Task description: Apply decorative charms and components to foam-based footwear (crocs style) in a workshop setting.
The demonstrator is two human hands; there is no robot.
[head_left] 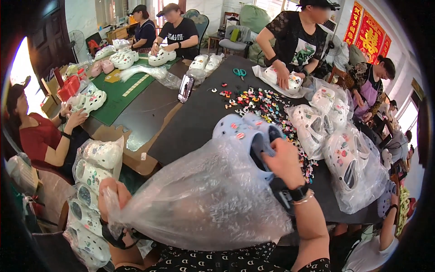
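A pair of light blue clogs (229,128) with small red-and-white charms is in front of me, toes pointing away over the black table. My right hand (286,161) is closed on the clogs at their right-hand opening; some of its fingertips are hidden inside. A clear plastic bag (199,195) spreads from the clogs toward my body. How far it wraps around them, I cannot tell. At the lower left, my left hand (115,194) is closed around the bag's bunched end. Loose colourful shoe charms (258,102) lie just beyond the clogs.
Bagged white clogs (346,158) crowd the table's right side; more bagged clogs (93,179) are stacked at my left. A phone (186,88) stands near the table's left edge, and teal scissors (239,73) lie farther back. Several people handle clogs around the tables.
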